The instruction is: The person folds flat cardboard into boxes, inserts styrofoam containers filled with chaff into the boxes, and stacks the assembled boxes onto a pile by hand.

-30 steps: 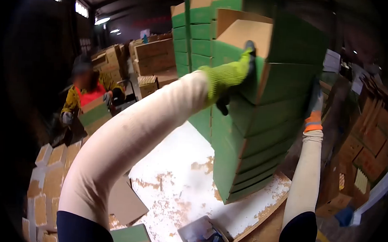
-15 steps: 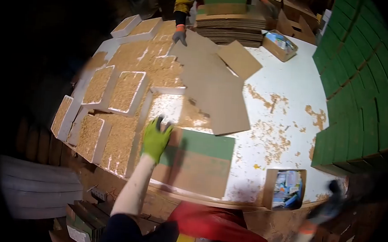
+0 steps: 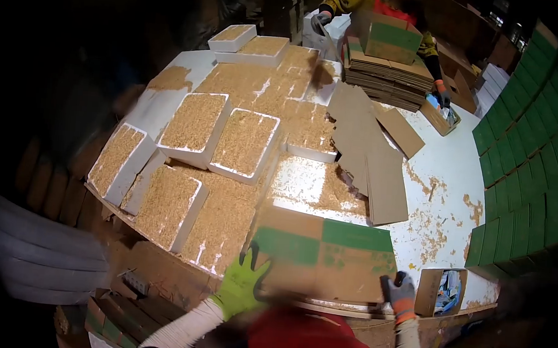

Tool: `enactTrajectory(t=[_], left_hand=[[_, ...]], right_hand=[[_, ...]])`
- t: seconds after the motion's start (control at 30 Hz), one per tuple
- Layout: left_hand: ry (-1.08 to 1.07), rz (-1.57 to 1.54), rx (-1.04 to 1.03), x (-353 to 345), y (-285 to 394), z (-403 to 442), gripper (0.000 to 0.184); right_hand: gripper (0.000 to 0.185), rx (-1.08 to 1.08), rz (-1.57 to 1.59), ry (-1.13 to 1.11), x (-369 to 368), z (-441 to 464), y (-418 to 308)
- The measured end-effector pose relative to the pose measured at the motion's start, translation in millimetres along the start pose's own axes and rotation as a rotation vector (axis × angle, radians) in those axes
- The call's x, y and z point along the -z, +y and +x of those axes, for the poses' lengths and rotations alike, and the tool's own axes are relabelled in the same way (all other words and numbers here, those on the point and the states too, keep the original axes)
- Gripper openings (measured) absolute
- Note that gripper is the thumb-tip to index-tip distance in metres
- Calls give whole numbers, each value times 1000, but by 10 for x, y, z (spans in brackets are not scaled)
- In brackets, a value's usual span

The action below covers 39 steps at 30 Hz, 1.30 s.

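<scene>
A flat folded cardboard box (image 3: 349, 276), brown with a green band, lies on the table in front of me. My left hand (image 3: 242, 284), in a lime-green glove, has its fingers spread by the box's lower left edge. At the box's right edge is my right hand (image 3: 401, 296), in a grey glove with dark fingertips and an orange cuff, fingers apart. Whether either hand presses on the cardboard I cannot tell. White trays heaped with wood shavings, such as the near tray (image 3: 167, 202), stand to the left of the box.
A small carton of blue packets (image 3: 448, 292) sits near my right hand. Loose cardboard sheets (image 3: 374, 155) lie beyond. Green cartons (image 3: 518, 171) form a wall on the right. Across the table, a co-worker's gloved hand (image 3: 443, 95) reaches into another carton (image 3: 447, 121).
My right hand has come in from the lower right to the cardboard's right edge. My left hand has moved down to its near left side. The co-worker's hand has left the loose sheets.
</scene>
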<state>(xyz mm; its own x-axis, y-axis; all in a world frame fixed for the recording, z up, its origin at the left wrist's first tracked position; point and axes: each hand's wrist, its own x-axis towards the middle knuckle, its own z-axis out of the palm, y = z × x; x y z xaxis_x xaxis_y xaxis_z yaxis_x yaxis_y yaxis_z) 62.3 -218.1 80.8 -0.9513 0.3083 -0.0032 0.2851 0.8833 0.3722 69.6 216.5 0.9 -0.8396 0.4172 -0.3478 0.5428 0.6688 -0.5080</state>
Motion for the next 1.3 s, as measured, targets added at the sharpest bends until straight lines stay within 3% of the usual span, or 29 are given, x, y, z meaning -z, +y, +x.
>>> enactTrajectory(t=[0.03,0.07,0.13,0.17,0.2,0.27,0.3,0.33,0.37,0.4,0.47,0.53,0.6,0.63,0.67,0.73,0.77,0.87,0.93,0.97,1.0,1.07,1.1,1.13,1.17,1.2,1.23,1.27,1.3], left_hand=[[-89,136,-117,285,0,128,70],[-37,101,-121,382,-127,273,59],[37,46,-153,635,-188,703,35],[66,-4,-250,598,-350,981,33],[-105,88,-197,705,-288,1278,39],[-165,387,-168,818,180,1651,62],[186,305,-350,493,282,1690,75],[154,163,-463,360,549,1634,87],[108,100,-442,237,783,1513,92],[206,216,-431,120,890,1365,90],[363,39,-496,-125,878,1125,71],[356,-12,-615,-185,977,827,51],[275,-315,-524,-308,1346,703,54],[97,-437,-516,-191,1579,653,55],[72,-523,-602,-354,1727,569,56],[85,-853,-750,162,1553,524,54],[169,-775,-683,295,1130,617,45],[224,-493,-570,-12,369,780,47],[268,-258,-432,-144,277,713,48],[-3,3,-540,-287,561,852,50],[19,-2,-558,-306,588,901,50],[75,10,-526,-363,573,978,40],[167,-56,-471,-385,528,971,39],[173,-74,-457,-485,474,955,39],[187,-96,-437,-606,409,974,45],[183,-105,-440,-654,376,1001,52],[162,-97,-468,-604,407,1029,52],[121,-175,-418,-539,470,1033,51],[89,-254,-355,-508,525,1039,51]], right_hand=[[47,78,-141,-20,346,-34,-321],[42,161,-284,-43,659,-21,-656],[36,1150,-853,206,1044,82,-1030],[37,1214,-709,254,1033,175,-1262],[38,1275,-564,305,881,227,-1501],[49,831,-768,-27,572,154,-1838],[49,832,-772,-3,615,277,-1905],[52,837,-679,-69,657,396,-1981],[56,839,-586,-150,675,500,-2027],[56,838,-584,-148,699,658,-2051],[53,868,-345,-477,765,999,-2141],[45,949,-517,-382,701,943,-2153],[36,1089,-677,-80,524,805,-2346],[31,1154,-742,61,390,739,-2453],[31,1163,-731,37,234,655,-2516],[25,1296,-580,-20,47,569,-2650],[25,1295,-570,-20,14,499,-2733],[25,1114,-694,-187,-5,519,-2951],[32,1256,-334,-187,-142,698,-2905],[42,1295,-207,-247,-47,714,-2832],[56,1450,-107,-137,220,594,-2789],[78,1331,-239,174,933,484,-2473],[86,1208,-179,129,1273,351,-2255],[97,1048,-388,-61,1504,223,-1988],[106,1048,-473,-378,1547,-3,-1867],[115,1184,-790,-461,1417,-251,-1702],[111,1356,-916,-469,1244,-435,-1633],[96,1371,-801,-414,995,-408,-1427],[90,1231,-692,-632,738,-154,-1430]])
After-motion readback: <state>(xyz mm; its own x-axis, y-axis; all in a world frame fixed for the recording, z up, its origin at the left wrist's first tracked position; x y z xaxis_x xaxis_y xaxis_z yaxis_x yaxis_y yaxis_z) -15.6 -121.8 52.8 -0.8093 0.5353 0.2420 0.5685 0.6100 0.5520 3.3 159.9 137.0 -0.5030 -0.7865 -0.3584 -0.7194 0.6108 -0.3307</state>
